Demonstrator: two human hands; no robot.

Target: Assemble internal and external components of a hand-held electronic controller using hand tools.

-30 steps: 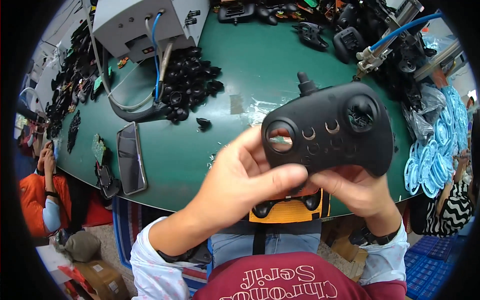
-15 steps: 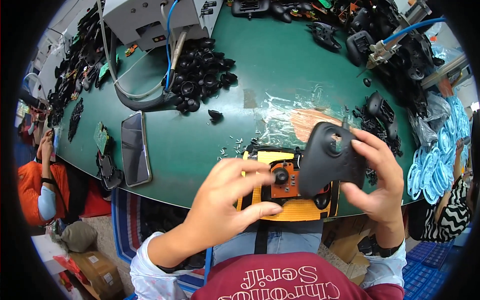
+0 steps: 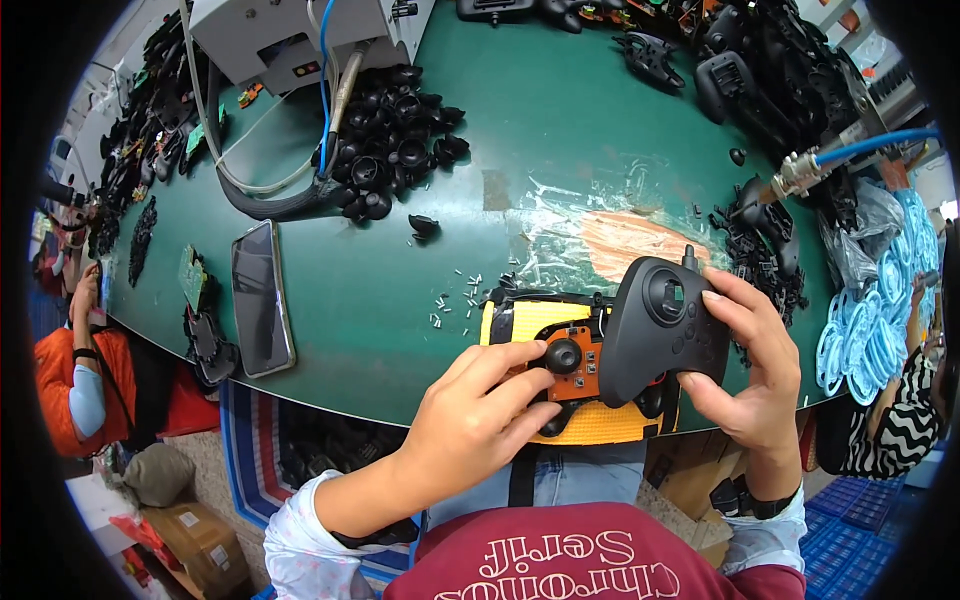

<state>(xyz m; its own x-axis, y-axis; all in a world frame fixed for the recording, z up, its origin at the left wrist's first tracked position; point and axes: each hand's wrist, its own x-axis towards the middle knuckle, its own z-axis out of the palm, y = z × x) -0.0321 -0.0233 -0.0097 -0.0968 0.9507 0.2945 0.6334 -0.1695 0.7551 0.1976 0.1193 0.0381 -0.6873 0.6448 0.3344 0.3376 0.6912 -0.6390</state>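
The fingers [image 3: 520,375] of the left hand [image 3: 470,425] are pinched closed on a black thumbstick cap [image 3: 563,355], which sits on an orange circuit board [image 3: 577,365] lying in a yellow jig [image 3: 520,320] at the near edge of the green desk [image 3: 560,130]. Just to the right of those fingers, the right hand [image 3: 755,385] grips a black controller shell [image 3: 665,330], thumb along its lower edge and the other fingers wrapped over its right side; the shell is tilted up, and its lower left edge overlaps the board. In this single head view, loose small white pieces [image 3: 455,295] lie on the desk just beyond the left fingers, and a crinkled clear plastic sheet [image 3: 590,225] lies beyond the shell. Farther beyond and to the left sit a heap of black thumbstick caps [image 3: 395,140] and a grey machine [image 3: 290,35] with hoses; well to the left lies a dark phone [image 3: 262,297]. To the right of the shell are more black shells [image 3: 760,240] and a stack of blue rings [image 3: 870,320]. To do this well, the cap should sit squarely and fully down on its post, steadied by the left fingers, before the shell is lowered so its round opening meets the cap without dragging on the board.
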